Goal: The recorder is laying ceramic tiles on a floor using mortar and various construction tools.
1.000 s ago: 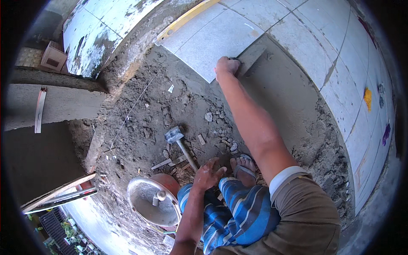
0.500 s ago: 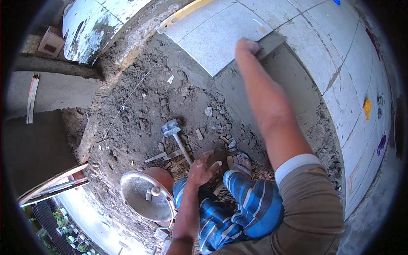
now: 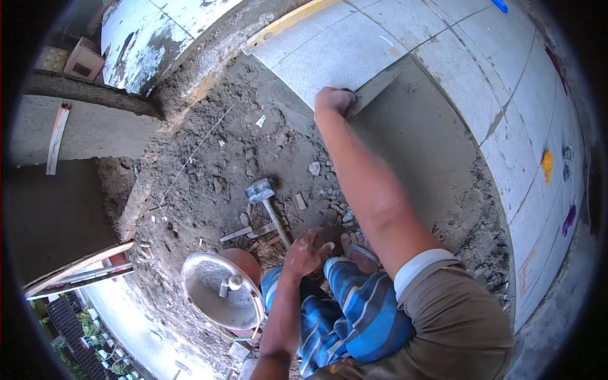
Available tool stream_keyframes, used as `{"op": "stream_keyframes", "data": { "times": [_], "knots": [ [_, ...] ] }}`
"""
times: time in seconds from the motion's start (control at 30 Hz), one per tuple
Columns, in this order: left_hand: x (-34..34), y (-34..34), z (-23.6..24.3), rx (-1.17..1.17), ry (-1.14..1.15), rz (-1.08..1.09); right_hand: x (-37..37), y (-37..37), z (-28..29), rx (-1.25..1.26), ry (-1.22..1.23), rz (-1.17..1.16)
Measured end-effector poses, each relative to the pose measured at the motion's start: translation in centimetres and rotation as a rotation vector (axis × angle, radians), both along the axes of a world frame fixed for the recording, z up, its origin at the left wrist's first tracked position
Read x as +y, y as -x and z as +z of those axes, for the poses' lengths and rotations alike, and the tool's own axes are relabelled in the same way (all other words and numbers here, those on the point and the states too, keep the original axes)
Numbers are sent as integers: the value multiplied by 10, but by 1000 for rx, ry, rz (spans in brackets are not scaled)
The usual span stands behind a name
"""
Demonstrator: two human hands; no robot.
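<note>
My right hand [image 3: 334,100] is closed around a trowel, its handle hidden in my fist. The grey blade [image 3: 380,87] lies along the edge of a pale floor tile [image 3: 335,47], against smooth wet mortar [image 3: 415,126]. Near my left knee, my left hand [image 3: 306,254] hangs with its fingers apart and nothing in them. A sledgehammer [image 3: 259,190] lies just beyond it on the rough ground, its handle pointing toward that hand. To the left, a bucket [image 3: 190,269] coated with cement holds a pale tool with a rounded end [image 3: 231,285].
A yellow level [image 3: 291,24] lies along the tile's far edge. Laid tiles [image 3: 500,82] run down the right side. A thin string [image 3: 196,152] crosses the dirt at left, with stones and wood scraps scattered around. My sandalled foot [image 3: 363,256] stands below the mortar.
My right hand has swept the trowel left and toward me along the tile's edge, to near its corner. More smooth mortar shows to the right. My left hand has barely moved.
</note>
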State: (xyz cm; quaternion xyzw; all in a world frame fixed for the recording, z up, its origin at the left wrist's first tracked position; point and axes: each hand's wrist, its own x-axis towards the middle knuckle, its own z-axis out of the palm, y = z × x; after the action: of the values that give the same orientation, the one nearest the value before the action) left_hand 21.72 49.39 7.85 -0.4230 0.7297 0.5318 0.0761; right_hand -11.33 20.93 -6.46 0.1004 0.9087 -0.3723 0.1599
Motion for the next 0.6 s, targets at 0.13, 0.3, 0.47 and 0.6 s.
{"op": "stream_keyframes", "data": {
  "times": [0.13, 0.3, 0.47, 0.6],
  "knots": [
    [-4, -49, 5, -50, 42, 176, -14, -67, 81, 192, -933, 1404],
    [-7, -37, 8, 0, -28, 172, -10, 57, 84, 204, -1068, 1196],
    [-8, -55, 10, -36, -33, 225, -14, -54, 94, 200, -939, 1270],
    [-8, -47, -7, -95, 28, 117, -17, -59, 51, 251, -966, 1324]
  ]
}}
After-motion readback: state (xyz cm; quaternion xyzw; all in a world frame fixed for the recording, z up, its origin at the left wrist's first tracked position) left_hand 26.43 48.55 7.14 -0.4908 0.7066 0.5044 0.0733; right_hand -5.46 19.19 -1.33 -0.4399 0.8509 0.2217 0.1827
